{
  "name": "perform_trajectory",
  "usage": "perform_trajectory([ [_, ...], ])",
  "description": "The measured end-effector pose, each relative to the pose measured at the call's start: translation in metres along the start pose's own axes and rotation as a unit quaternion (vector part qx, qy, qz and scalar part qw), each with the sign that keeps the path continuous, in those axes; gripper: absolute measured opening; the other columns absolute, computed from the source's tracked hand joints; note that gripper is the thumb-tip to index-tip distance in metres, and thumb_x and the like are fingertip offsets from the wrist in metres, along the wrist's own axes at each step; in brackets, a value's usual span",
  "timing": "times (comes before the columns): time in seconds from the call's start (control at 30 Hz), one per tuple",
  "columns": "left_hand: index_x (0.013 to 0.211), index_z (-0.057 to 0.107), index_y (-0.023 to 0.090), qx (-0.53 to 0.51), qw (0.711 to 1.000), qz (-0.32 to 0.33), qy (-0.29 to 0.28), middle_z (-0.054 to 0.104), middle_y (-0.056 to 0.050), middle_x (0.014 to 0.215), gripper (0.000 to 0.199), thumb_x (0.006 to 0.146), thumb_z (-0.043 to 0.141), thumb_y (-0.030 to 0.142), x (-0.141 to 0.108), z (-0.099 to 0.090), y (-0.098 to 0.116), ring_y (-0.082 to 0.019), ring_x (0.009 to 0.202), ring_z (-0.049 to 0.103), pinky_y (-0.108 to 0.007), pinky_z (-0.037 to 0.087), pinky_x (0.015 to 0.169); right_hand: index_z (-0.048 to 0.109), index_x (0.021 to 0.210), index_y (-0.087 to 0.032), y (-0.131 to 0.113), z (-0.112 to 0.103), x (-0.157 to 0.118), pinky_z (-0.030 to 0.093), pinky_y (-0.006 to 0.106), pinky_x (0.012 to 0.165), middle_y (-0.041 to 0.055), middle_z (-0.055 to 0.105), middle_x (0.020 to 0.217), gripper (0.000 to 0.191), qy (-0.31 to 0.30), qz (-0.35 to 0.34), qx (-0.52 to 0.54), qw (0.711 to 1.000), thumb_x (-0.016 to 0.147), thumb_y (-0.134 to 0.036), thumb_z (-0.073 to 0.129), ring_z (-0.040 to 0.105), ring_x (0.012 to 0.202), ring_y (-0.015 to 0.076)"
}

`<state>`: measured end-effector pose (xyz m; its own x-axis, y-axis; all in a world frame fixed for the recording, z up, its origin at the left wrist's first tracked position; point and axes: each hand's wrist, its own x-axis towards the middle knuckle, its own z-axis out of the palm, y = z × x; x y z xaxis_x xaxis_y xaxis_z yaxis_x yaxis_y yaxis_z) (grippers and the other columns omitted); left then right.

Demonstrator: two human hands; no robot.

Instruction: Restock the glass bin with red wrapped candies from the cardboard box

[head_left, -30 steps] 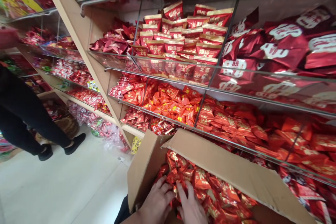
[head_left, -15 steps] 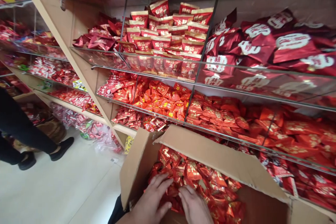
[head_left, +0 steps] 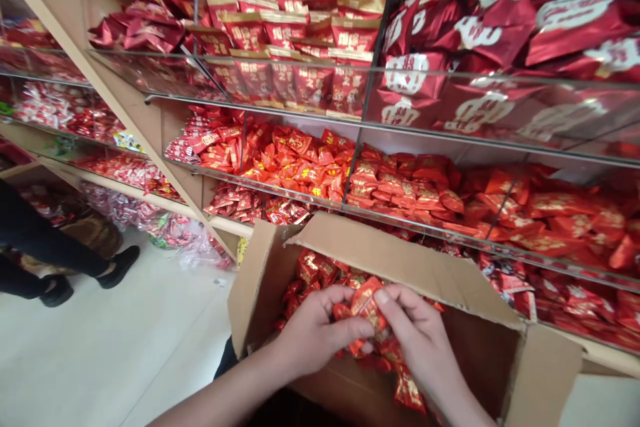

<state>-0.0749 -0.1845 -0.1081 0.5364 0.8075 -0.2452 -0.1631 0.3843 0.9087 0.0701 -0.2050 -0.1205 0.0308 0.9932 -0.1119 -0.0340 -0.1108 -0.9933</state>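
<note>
An opened cardboard box (head_left: pixel 395 260) holds a heap of red foil-wrapped candies (head_left: pixel 314 268) with gold print. My two hands meet over the heap. My left hand (head_left: pixel 317 330) is curled around a few of these candies from the left. Between both hands sits one red wrapped candy (head_left: pixel 367 299), its face turned up. On its right edge my right hand (head_left: pixel 415 327) grips it with thumb and fingertips. Part of the heap is hidden beneath my hands and forearms.
Glass-fronted shelves (head_left: pixel 310 197) of red-wrapped sweets stand behind the box. Large dark red packets (head_left: pixel 570 20) and gold-edged packets (head_left: pixel 265 27) fill the upper shelf. Another person's legs (head_left: pixel 50 240) stand at the left on the pale floor (head_left: pixel 115 347), near bagged sweets (head_left: pixel 185 240).
Both hands have lifted out of the heap and come together, now closed on candies. The view has shifted, so the shelves sit higher in the picture.
</note>
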Motion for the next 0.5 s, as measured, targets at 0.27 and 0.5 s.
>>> perform_trajectory([
  [0.27,0.097,0.061,0.014,-0.065,0.997,0.016,0.031,0.067,-0.003,0.072,0.03,0.078,0.057,0.037,0.006,0.007,0.004,-0.01,0.054,0.062,-0.017,0.042,0.049,0.058,0.067,-0.016,-0.012,-0.001,0.013,0.039,0.019,0.046,-0.0026,0.051,0.056,0.027,0.031,-0.043,-0.017,0.998,0.077,-0.041,0.054,0.043,0.049,0.0083],
  [0.5,0.095,0.064,0.014,-0.113,0.993,0.029,0.011,0.067,-0.005,0.071,0.027,0.078,0.057,0.034,0.007,0.006,-0.001,-0.011,0.054,0.062,-0.018,0.043,0.049,0.061,0.073,-0.017,-0.006,-0.002,0.005,0.043,0.019,0.044,-0.0007,0.057,0.06,0.023,0.058,-0.071,-0.031,0.995,0.077,-0.038,0.054,0.048,0.05,0.0101],
])
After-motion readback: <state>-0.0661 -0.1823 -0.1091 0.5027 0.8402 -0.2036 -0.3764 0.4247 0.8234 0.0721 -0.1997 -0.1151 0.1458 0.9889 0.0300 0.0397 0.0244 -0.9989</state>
